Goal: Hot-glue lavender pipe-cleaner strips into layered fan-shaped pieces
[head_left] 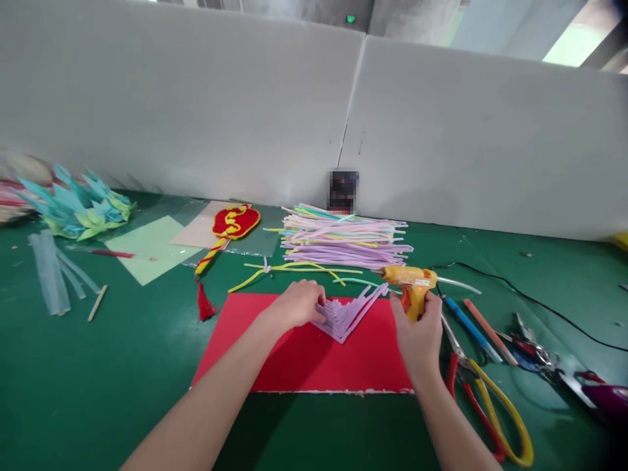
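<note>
My left hand [300, 304] pinches the left arm of a V-shaped piece made of lilac pipe cleaners [345, 325], its fingertips partly hidden. The piece is over a red sheet [304, 373] with a ragged white front edge. In my right hand [420, 333] is a yellow hot glue gun [409, 276], its nozzle pointing left, just above the right arm of the V. A clear glue stick [458, 284] juts from the gun's back. Behind the sheet lie a pile of pastel pipe cleaners [343, 239] and a few loose yellow and green ones [289, 267].
Right of the sheet lie red-handled pliers [456, 363], yellow-handled scissors [510, 418], blue [471, 327] and orange sticks [490, 331], and a black cord [520, 304]. To the left are a red fan ornament [235, 222], green paper [152, 248], glue sticks [49, 275] and a turquoise paper piece [78, 206].
</note>
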